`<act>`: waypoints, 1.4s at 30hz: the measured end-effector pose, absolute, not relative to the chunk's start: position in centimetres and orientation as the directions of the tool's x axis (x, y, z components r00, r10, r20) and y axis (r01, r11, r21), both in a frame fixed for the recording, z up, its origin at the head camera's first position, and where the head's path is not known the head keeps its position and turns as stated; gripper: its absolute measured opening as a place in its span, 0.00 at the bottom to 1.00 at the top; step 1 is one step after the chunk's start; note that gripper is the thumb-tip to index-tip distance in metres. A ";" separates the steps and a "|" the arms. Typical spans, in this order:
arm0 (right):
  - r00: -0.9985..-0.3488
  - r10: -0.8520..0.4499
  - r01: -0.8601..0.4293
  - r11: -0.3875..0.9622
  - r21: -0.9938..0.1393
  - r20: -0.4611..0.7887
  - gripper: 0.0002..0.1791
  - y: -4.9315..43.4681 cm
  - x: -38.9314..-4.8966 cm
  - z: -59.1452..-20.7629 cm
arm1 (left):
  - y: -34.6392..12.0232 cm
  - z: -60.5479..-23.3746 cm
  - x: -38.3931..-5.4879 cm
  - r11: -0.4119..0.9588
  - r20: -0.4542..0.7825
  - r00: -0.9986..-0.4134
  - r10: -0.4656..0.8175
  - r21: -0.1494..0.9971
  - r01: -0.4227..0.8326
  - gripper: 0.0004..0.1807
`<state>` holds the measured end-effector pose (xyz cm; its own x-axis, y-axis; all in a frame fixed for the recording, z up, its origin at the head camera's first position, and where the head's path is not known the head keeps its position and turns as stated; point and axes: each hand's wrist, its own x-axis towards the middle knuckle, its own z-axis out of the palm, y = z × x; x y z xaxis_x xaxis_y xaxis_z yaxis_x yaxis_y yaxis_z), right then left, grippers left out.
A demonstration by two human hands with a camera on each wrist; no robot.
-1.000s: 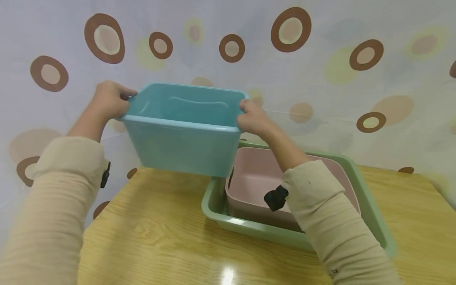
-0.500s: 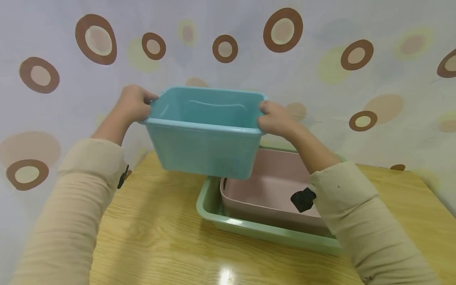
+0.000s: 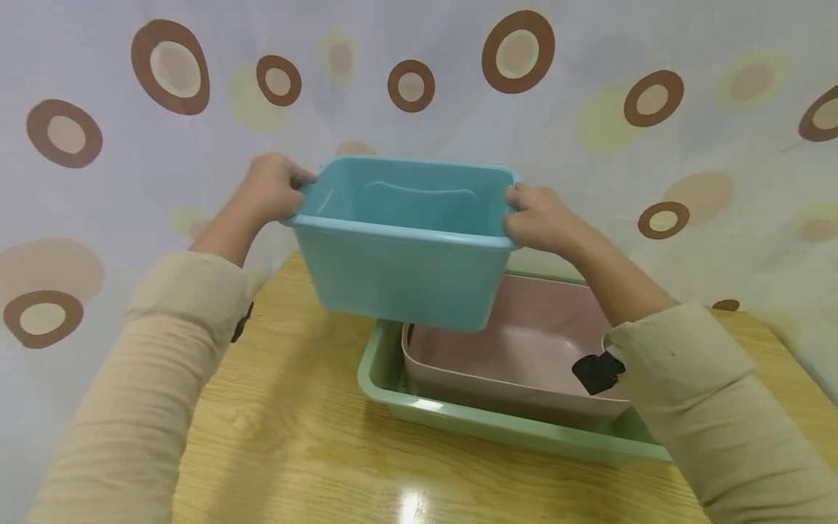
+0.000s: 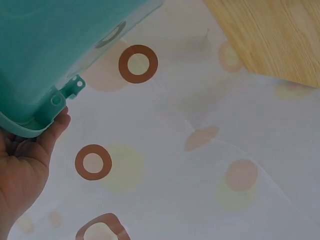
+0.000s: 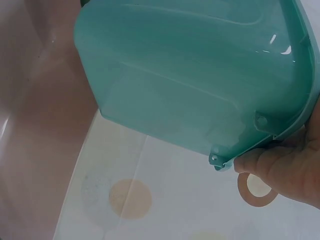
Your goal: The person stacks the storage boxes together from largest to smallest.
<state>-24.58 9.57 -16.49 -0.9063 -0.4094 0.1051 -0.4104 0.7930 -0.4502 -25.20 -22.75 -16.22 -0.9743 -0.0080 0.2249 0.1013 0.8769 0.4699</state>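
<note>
Both hands hold up a light blue plastic bin (image 3: 399,276), its open top tipped toward the head camera. My left hand (image 3: 271,188) grips the rim at the bin's left end. At the opposite end, my right hand (image 3: 543,222) grips the rim with the thumb over the edge. The right wrist view shows the bin's underside and small lugs beneath the rim near the right hand's fingers (image 5: 255,159). Below and to the right, a pink bin (image 3: 517,356) sits inside a larger green bin (image 3: 471,422). The blue bin overlaps the left part of the pink one in the head view.
The nested bins stand on a wooden table (image 3: 294,451). Behind the table hangs a pale cloth (image 3: 458,131) printed with brown rings. The table's corner (image 4: 260,65) shows in the left wrist view.
Both hands have carried the blue bin to the right, so that it now overlaps more of the pink bin in the head view. The pink and green bins stay on the table.
</note>
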 end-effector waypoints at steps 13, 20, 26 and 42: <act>-0.924 -0.378 -0.360 0.823 -0.440 0.049 0.31 13.1 -24.2 -16.8 | -20.5 -16.8 -25.6 0.855 0.237 -0.968 0.088 0.480 0.195 0.24; -0.932 -0.361 -0.330 0.836 -0.439 0.014 0.35 15.1 -23.6 -16.7 | -18.7 -16.6 -25.8 0.867 0.258 -0.960 0.109 0.448 0.219 0.25; -0.937 -0.348 -0.302 0.820 -0.485 -0.005 0.36 16.3 -23.2 -17.0 | -17.4 -16.8 -25.6 0.859 0.274 -0.955 0.116 0.455 0.235 0.26; -0.948 -0.319 -0.271 0.835 -0.479 -0.019 0.36 19.6 -22.0 -16.9 | -14.3 -16.7 -25.0 0.851 0.257 -0.956 0.140 0.462 0.248 0.27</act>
